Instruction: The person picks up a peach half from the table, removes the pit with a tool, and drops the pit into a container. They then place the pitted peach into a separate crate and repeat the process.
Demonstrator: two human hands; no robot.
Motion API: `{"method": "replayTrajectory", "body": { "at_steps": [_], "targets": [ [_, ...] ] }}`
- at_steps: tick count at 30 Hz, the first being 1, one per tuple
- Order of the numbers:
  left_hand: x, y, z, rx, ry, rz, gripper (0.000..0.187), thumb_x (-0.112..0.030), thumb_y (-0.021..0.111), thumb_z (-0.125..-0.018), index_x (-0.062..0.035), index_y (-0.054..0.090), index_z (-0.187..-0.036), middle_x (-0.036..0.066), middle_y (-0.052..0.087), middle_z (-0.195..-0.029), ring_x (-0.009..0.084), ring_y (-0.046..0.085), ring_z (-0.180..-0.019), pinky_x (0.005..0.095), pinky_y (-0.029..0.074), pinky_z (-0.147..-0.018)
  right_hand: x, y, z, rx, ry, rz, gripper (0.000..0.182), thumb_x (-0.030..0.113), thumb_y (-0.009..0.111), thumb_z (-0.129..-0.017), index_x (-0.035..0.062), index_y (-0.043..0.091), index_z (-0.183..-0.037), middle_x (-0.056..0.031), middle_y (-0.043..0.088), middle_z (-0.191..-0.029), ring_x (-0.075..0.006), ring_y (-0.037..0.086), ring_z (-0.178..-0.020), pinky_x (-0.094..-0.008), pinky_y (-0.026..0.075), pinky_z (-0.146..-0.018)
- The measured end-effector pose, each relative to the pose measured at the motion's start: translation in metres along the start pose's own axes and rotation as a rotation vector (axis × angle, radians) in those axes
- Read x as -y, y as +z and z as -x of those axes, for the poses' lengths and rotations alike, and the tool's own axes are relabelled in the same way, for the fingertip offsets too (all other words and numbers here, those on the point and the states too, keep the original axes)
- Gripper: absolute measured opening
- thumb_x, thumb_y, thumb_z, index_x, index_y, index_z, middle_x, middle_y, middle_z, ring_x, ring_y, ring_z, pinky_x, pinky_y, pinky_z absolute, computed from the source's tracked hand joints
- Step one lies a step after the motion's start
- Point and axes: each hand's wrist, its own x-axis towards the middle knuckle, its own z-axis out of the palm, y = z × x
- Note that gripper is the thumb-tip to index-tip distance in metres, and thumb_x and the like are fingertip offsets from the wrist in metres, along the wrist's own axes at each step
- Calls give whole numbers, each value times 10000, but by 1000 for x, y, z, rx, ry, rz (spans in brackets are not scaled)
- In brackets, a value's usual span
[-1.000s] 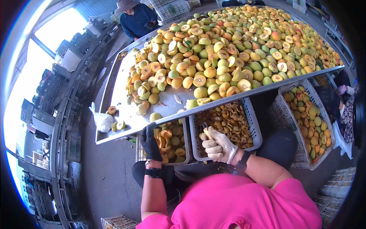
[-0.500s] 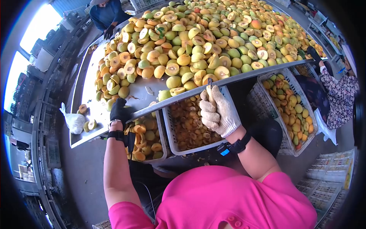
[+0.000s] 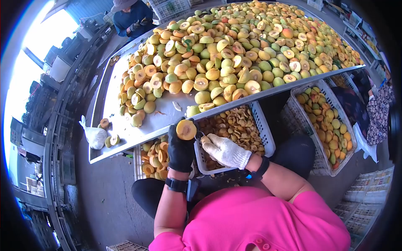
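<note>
My left hand (image 3: 181,151), in a black glove, grips a peach half (image 3: 186,129) with its orange cut face turned up. In a white knit glove, my right hand (image 3: 226,150) is closed around a small metal pitting tool (image 3: 199,135), whose looped tip is beside the peach half's right edge. Most of the tool's handle is hidden by the fingers. Both hands are just in front of the metal table (image 3: 144,130), above a white crate (image 3: 266,133) of brownish fruit pieces. A large heap of halved peaches (image 3: 234,62) covers much of the table.
Another crate (image 3: 137,164) of orange halves stands at lower left. To the right is a crate (image 3: 324,163) of yellow-green fruit. A white plastic bag (image 3: 95,137) sits on the table's left corner. Co-workers are at the far left (image 3: 133,19) and right (image 3: 379,111).
My left hand has come from the table's edge toward the middle, now with a peach half in it. The right hand has lowered and turned its tool toward the fruit. The view has shifted slightly.
</note>
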Motion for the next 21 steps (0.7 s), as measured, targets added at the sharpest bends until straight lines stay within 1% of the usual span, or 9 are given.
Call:
{"method": "replayTrajectory", "body": {
  "at_steps": [1,2,4,6,8,13,15,17,21],
  "targets": [
    [1,4,3,4,-35,13,459,52,690,-877,-13,510,-1294,103,622,-1191,183,618,-1068,311,511,-958,-7,2,1,-19,-97,94,294,328,513,-1038,42,578,-1057,-199,644,-847,-386,650,-795,-470,491,-679],
    [1,8,6,15,7,-67,373,1,641,-937,-20,503,-1283,111,611,-1196,187,611,-1078,319,515,-960,-13,3,2,-48,-193,190,293,322,516,-1033,37,580,-1060,-226,651,-874,-424,650,-833,-491,492,-691],
    [21,13,8,-14,-172,298,315,-110,582,-997,-36,497,-1291,117,602,-1206,199,602,-1099,335,513,-969,-5,-1,2,-6,-173,237,301,320,526,-1024,25,577,-1049,-258,653,-901,-457,637,-881,-515,490,-706],
    [24,15,16,88,-105,218,382,-353,467,-1065,-75,490,-1327,111,587,-1232,221,585,-1131,367,504,-985,7,-4,3,20,-52,202,320,336,528,-1019,19,571,-1031,-262,648,-872,-458,638,-857,-523,491,-699],
    [31,17,16,29,-189,405,421,-398,457,-1063,-92,480,-1352,99,583,-1245,225,584,-1128,367,500,-992,7,-5,3,25,-21,198,336,349,530,-1016,15,565,-1017,-265,644,-849,-461,638,-840,-531,491,-692],
    [33,18,15,-2,-341,630,430,-390,469,-1060,-105,460,-1383,84,583,-1243,213,583,-1113,345,504,-980,-9,1,3,12,-186,262,352,363,530,-1013,13,560,-1008,-267,640,-831,-466,635,-835,-541,488,-681],
    [29,14,13,-1,-482,875,404,-347,475,-1064,-99,458,-1382,84,585,-1238,201,585,-1100,336,508,-969,-8,1,3,16,-152,257,344,360,533,-1011,17,554,-1010,-268,639,-830,-465,636,-834,-543,489,-680],
    [39,15,19,4,-282,560,401,-278,490,-1061,-89,430,-1410,84,593,-1219,182,592,-1076,328,521,-941,-5,0,4,32,-125,280,338,358,533,-1009,20,546,-1013,-267,638,-829,-465,636,-831,-547,489,-679],
    [45,7,19,72,-290,569,486,-159,520,-1043,-73,342,-1487,79,604,-1172,158,598,-1017,307,539,-888,6,-3,6,71,-70,315,338,360,528,-1008,22,527,-1021,-270,638,-832,-470,634,-824,-557,490,-680]
  ]
}}
